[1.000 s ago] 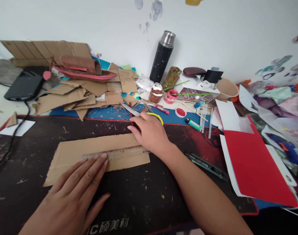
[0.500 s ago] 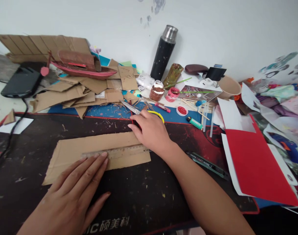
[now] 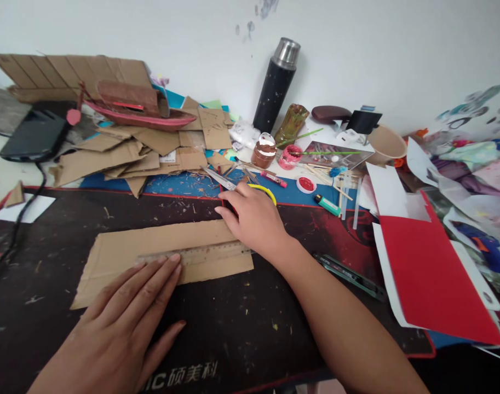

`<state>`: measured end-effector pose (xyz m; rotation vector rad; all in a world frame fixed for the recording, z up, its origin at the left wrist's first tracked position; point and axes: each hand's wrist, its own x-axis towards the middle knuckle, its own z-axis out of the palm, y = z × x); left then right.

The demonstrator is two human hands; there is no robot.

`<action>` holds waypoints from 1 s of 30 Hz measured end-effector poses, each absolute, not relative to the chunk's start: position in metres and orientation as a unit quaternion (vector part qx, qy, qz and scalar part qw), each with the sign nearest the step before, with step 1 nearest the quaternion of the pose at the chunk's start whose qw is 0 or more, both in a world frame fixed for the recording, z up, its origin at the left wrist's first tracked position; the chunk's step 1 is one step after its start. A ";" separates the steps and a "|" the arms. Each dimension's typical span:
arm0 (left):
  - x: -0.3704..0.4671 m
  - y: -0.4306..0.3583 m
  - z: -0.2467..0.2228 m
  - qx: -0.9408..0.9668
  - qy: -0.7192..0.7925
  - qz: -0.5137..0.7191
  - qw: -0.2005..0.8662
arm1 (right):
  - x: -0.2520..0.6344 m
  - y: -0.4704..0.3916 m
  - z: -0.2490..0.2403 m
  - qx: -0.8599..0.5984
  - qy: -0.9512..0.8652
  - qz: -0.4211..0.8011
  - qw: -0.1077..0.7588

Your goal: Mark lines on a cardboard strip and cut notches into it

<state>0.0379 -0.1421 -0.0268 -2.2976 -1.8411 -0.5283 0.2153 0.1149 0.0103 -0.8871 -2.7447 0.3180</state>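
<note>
My left hand (image 3: 130, 312) lies flat, fingers stretched out, over the lower left of a brown cardboard strip (image 3: 138, 241). Its fingertips press on a clear ruler (image 3: 211, 253) lying along the cardboard. The ruler's right end passes by the wrist of my right hand (image 3: 256, 216). That hand is beyond the strip's upper right edge, over a pair of scissors, with thumb and forefinger apart. The scissors' blades (image 3: 219, 178) and yellow handle (image 3: 266, 192) show on either side of the hand. Its other fingers are hidden, and I see nothing held.
Behind are a model boat (image 3: 138, 112) on cardboard scraps (image 3: 102, 161), a black flask (image 3: 276, 82) and paint pots (image 3: 289, 157). A green lighter (image 3: 327, 205), a utility knife (image 3: 350, 276) and a red sheet (image 3: 434, 268) lie right. A black mat (image 3: 217, 328) covers the front.
The view has shifted very slightly. Both hands, the ruler and the cardboard stay in the same places.
</note>
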 end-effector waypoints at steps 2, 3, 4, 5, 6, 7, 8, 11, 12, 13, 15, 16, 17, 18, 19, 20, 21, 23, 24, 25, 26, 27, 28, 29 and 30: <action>0.038 -0.142 -0.026 -0.769 -0.610 -0.175 0.078 | 0.215 0.115 0.010 -0.302 -0.939 0.108 0.121; 0.038 -0.141 -0.026 -0.770 -0.608 -0.175 0.081 | 0.215 0.115 0.010 -0.302 -0.939 0.108 0.122; 0.038 -0.141 -0.026 -0.769 -0.609 -0.175 0.083 | 0.215 0.115 0.011 -0.302 -0.939 0.109 0.122; 0.038 -0.140 -0.025 -0.770 -0.608 -0.175 0.085 | 0.215 0.115 0.011 -0.302 -0.939 0.110 0.121; 0.038 -0.139 -0.025 -0.771 -0.606 -0.174 0.087 | 0.215 0.115 0.011 -0.303 -0.939 0.111 0.120; 0.038 -0.139 -0.025 -0.772 -0.604 -0.174 0.091 | 0.215 0.115 0.011 -0.303 -0.939 0.111 0.119; 0.039 -0.138 -0.024 -0.773 -0.603 -0.173 0.094 | 0.215 0.115 0.011 -0.303 -0.939 0.111 0.119; 0.039 -0.137 -0.022 -0.774 -0.600 -0.174 0.102 | 0.215 0.114 0.012 -0.304 -0.939 0.109 0.120; 0.040 -0.137 -0.021 -0.774 -0.600 -0.174 0.103 | 0.215 0.114 0.012 -0.304 -0.939 0.108 0.120; 0.040 -0.137 -0.021 -0.774 -0.600 -0.172 0.104 | 0.215 0.114 0.012 -0.305 -0.939 0.108 0.119; 0.040 -0.137 -0.019 -0.777 -0.597 -0.166 0.108 | 0.215 0.114 0.011 -0.306 -0.938 0.108 0.117; 0.040 -0.137 -0.018 -0.779 -0.596 -0.162 0.111 | 0.215 0.114 0.011 -0.306 -0.939 0.107 0.117; 0.041 -0.137 -0.018 -0.780 -0.595 -0.160 0.112 | 0.215 0.114 0.010 -0.305 -0.939 0.106 0.119; 0.041 -0.137 -0.018 -0.781 -0.594 -0.157 0.112 | 0.216 0.115 0.010 -0.304 -0.939 0.104 0.121; 0.041 -0.137 -0.018 -0.781 -0.595 -0.157 0.111 | 0.216 0.115 0.009 -0.303 -0.940 0.102 0.123; 0.041 -0.137 -0.018 -0.779 -0.597 -0.157 0.109 | 0.216 0.115 0.009 -0.302 -0.940 0.100 0.125; 0.042 -0.138 -0.018 -0.777 -0.600 -0.157 0.108 | 0.217 0.115 0.008 -0.301 -0.940 0.099 0.125; 0.042 -0.138 -0.019 -0.775 -0.603 -0.157 0.109 | 0.217 0.115 0.008 -0.301 -0.941 0.097 0.122; 0.042 -0.138 -0.018 -0.774 -0.604 -0.156 0.110 | 0.217 0.115 0.008 -0.301 -0.941 0.097 0.120; 0.042 -0.138 -0.018 -0.774 -0.604 -0.155 0.111 | 0.217 0.115 0.009 -0.302 -0.941 0.096 0.119; 0.042 -0.138 -0.017 -0.775 -0.602 -0.155 0.111 | 0.217 0.115 0.009 -0.302 -0.941 0.094 0.118; 0.042 -0.137 -0.017 -0.777 -0.600 -0.155 0.111 | 0.217 0.115 0.009 -0.303 -0.941 0.093 0.118; 0.043 -0.137 -0.016 -0.778 -0.599 -0.154 0.111 | 0.217 0.115 0.009 -0.303 -0.941 0.091 0.119; 0.044 -0.137 -0.015 -0.779 -0.598 -0.154 0.111 | 0.217 0.115 0.008 -0.302 -0.941 0.090 0.121; 0.045 -0.136 -0.014 -0.777 -0.600 -0.155 0.109 | 0.217 0.116 0.008 -0.300 -0.941 0.089 0.124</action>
